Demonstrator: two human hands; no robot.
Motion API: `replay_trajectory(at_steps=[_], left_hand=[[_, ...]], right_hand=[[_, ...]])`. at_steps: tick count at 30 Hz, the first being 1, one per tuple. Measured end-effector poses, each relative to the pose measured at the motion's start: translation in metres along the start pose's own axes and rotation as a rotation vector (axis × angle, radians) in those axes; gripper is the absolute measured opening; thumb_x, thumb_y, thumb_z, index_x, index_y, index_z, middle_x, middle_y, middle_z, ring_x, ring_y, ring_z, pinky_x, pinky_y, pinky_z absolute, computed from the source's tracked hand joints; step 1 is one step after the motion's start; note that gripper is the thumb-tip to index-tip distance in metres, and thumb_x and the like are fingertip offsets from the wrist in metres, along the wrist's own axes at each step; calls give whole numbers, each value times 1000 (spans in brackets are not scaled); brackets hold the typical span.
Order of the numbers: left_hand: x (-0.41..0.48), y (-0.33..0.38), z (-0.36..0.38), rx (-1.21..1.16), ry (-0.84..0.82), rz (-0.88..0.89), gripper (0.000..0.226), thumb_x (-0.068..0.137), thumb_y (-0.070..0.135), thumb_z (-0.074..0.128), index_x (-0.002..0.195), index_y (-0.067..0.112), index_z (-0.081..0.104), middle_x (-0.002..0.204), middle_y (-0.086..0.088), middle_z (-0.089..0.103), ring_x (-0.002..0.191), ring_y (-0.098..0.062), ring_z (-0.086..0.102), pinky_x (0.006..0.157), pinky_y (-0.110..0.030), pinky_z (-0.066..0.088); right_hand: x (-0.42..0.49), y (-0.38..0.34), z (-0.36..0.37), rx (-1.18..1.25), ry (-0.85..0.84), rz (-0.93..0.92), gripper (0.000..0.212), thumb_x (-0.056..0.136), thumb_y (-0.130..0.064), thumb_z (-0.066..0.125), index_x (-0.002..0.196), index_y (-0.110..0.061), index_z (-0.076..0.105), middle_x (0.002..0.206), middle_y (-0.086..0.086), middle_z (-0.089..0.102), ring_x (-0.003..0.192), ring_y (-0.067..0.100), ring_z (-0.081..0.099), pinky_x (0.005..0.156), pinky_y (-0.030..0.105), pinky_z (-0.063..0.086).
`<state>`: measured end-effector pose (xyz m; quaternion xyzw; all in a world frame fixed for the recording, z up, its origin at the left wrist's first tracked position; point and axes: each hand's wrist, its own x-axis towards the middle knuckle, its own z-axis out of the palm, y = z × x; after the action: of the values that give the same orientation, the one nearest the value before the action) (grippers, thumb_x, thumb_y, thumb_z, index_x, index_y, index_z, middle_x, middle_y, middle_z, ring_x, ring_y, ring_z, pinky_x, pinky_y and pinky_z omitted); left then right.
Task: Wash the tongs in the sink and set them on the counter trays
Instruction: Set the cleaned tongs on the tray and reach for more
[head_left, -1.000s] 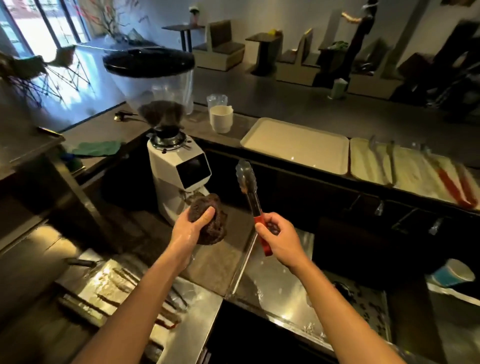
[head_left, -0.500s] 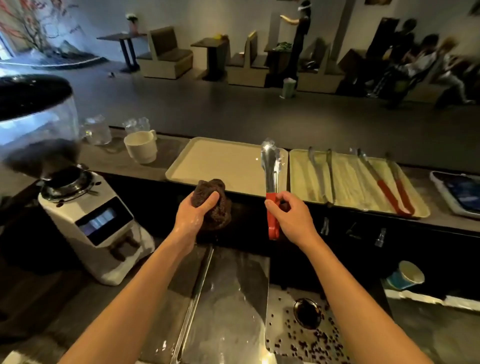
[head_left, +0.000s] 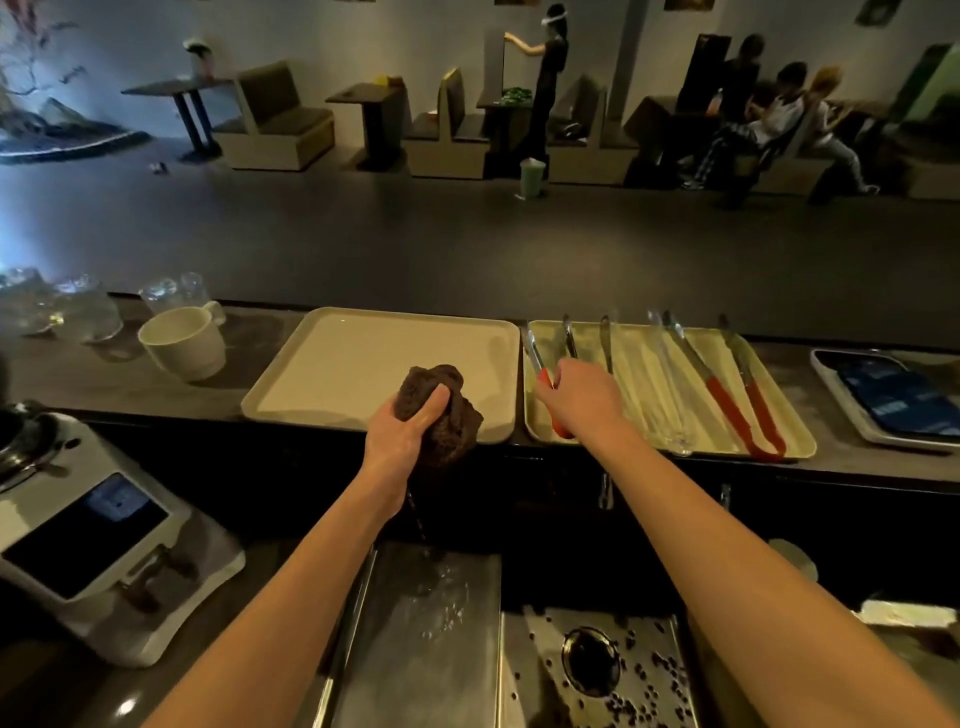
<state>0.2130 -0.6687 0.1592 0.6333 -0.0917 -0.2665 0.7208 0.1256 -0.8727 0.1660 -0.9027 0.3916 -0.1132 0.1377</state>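
My right hand (head_left: 584, 402) grips red-handled metal tongs (head_left: 535, 358) and holds them low over the left end of the right tray (head_left: 795, 447) on the counter. That tray carries several other tongs, among them a red-handled pair (head_left: 727, 400) and a plain metal pair (head_left: 605, 343). My left hand (head_left: 402, 434) squeezes a dark brown sponge (head_left: 447, 421) in front of the empty left tray (head_left: 363, 364), and water drips from it toward the steel sink (head_left: 431, 623) below.
A white cup (head_left: 182, 343) and glasses (head_left: 57, 306) stand on the counter at the left. A white coffee grinder (head_left: 88, 535) sits at the lower left. A drain (head_left: 592, 660) with scattered coffee beans lies lower right. A dark tray (head_left: 893, 395) lies far right. People sit beyond the counter.
My right hand has carried the red-handled tongs right and down onto the left end of the right tray. My left hand stays raised with the sponge. My view has shifted right.
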Motion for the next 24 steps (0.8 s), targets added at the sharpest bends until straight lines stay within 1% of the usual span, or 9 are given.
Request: replay_trajectory(at_steps=[3, 6, 9, 11, 14, 17, 19, 22, 24], left_hand=[[4, -3, 4, -13, -10, -2, 42, 86, 39, 73, 120, 17, 64, 110, -5, 74, 100, -21, 71, 81, -29, 59], [5, -4, 3, -22, -10, -7, 38, 85, 39, 73, 117, 19, 65, 109, -5, 74, 100, -20, 72, 80, -29, 58], [3, -6, -4, -23, 9, 2, 26, 86, 38, 73, 107, 24, 66, 106, -2, 75, 97, -18, 72, 78, -26, 58], [1, -7, -14, -36, 28, 5, 27, 86, 36, 73, 107, 22, 67, 105, -4, 75, 96, -18, 73, 79, -27, 58], [-6, -9, -32, -76, 65, -8, 29, 85, 35, 74, 108, 19, 69, 103, -5, 77, 93, -17, 74, 80, -29, 59], [-18, -12, -59, -126, 79, -14, 25, 88, 32, 71, 108, 17, 69, 98, -3, 78, 92, -17, 75, 77, -27, 59], [-28, -16, -80, -146, 122, -11, 26, 88, 31, 71, 111, 17, 69, 97, -3, 78, 91, -18, 75, 77, -29, 58], [-44, -25, -114, -166, 252, -10, 32, 86, 29, 74, 115, 14, 69, 101, -7, 77, 94, -21, 74, 85, -35, 58], [-57, -30, -137, -182, 283, -14, 33, 84, 32, 75, 113, 17, 69, 107, -9, 76, 100, -25, 72, 90, -39, 57]], right_hand=[[9, -1, 8, -74, -28, -22, 26, 100, -35, 49, 95, -12, 60, 93, 9, 64, 70, 19, 56, 62, 31, 42], [11, -7, 15, -161, -6, -34, 32, 99, -37, 52, 117, -11, 60, 129, 18, 50, 85, 27, 62, 67, 33, 44], [8, -9, 21, -251, 60, -49, 45, 99, -46, 51, 129, -12, 55, 137, 17, 45, 109, 28, 57, 76, 35, 49], [4, -12, 22, -252, 128, -62, 49, 98, -49, 50, 130, -12, 55, 135, 16, 49, 121, 29, 49, 88, 36, 48], [-9, -25, 25, -119, 190, -170, 37, 97, -42, 49, 118, -14, 61, 123, 9, 56, 115, 25, 49, 90, 36, 44], [-32, -49, 34, 120, 125, -281, 25, 97, -41, 49, 105, -21, 62, 112, -4, 59, 107, 17, 52, 80, 29, 38], [-49, -71, 46, 188, 89, -360, 20, 96, -42, 51, 98, -25, 61, 103, -10, 59, 101, 13, 53, 74, 28, 38], [-77, -104, 61, 268, 63, -417, 15, 95, -42, 54, 90, -28, 57, 91, -14, 57, 90, 9, 52, 59, 22, 33], [-96, -123, 69, 305, 36, -450, 15, 95, -42, 55, 89, -29, 56, 89, -14, 58, 86, 8, 50, 57, 19, 31]])
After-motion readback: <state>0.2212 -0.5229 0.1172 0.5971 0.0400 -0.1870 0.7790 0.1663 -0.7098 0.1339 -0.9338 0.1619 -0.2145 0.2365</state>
